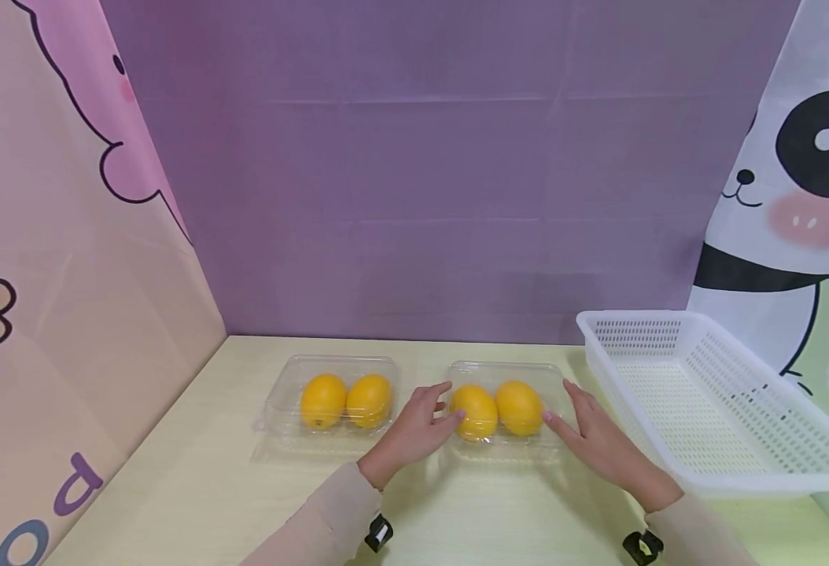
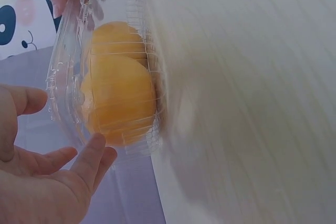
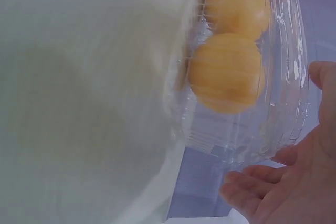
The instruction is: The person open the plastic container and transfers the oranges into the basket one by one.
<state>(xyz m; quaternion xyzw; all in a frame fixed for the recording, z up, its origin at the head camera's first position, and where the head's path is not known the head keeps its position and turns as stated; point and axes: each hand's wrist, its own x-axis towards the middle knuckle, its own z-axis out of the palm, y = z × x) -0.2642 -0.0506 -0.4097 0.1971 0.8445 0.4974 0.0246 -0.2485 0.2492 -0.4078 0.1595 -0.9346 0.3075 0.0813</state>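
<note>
A clear plastic clamshell box [image 1: 506,369] with two yellow-orange fruits [image 1: 518,409] inside stands on the table, right of the middle. On its left side is my left hand [image 1: 418,424], fingers loosely extended and thumb near the front. Opposite it, my right hand [image 1: 602,440] is spread beside the box's right side. In the left wrist view, fingertips [image 2: 97,142] lie close against the box's end; whether they press on it is unclear. The right wrist view shows my right fingers [image 3: 236,190] by the other end, not curled round it.
Another clear clamshell box [image 1: 280,393] holding two similar fruits [image 1: 323,401] sits to the left on the pale table [image 1: 195,472]. A white perforated plastic basket [image 1: 683,401] stands at the right. Behind hangs a purple cloth [image 1: 421,196], with cartoon-printed panels at both sides.
</note>
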